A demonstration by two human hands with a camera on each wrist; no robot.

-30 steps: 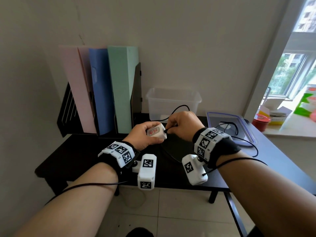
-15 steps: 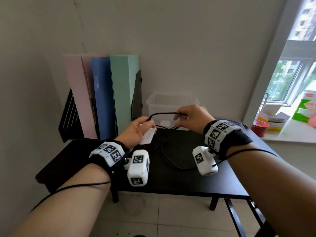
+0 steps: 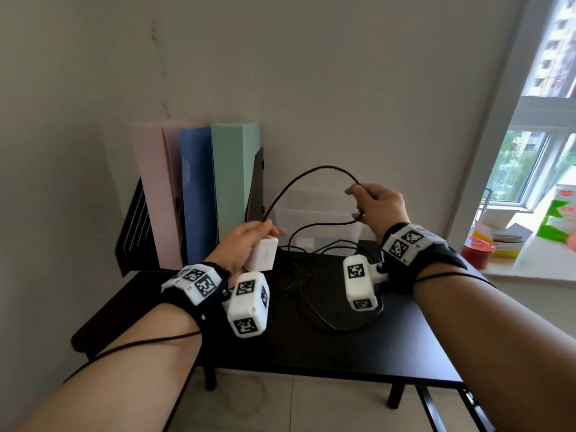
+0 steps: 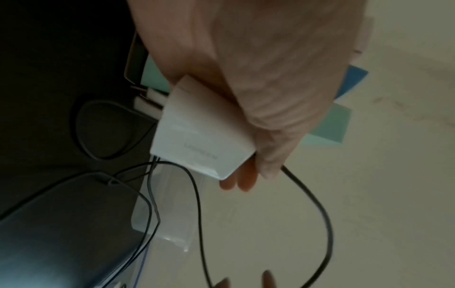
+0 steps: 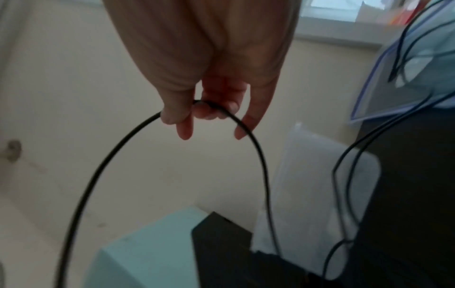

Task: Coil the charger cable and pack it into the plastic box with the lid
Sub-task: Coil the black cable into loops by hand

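Note:
My left hand grips the white charger block above the black table, with the cable pinched at its top. The black cable arches up from there to my right hand, raised in front of the clear plastic box. My right hand pinches the cable between thumb and fingers. From it the cable drops in loose loops onto the table. The blue-rimmed lid shows only in the right wrist view, lying right of the box.
Pink, blue and green folders stand in a black rack at the back left, close to the box. A window sill at the right carries a red jar and cartons. The black table ends at a front edge with tiled floor below.
My right hand has risen and moved right, drawing the cable up into a tall arch. My left hand has tipped the charger block downward and stayed low.

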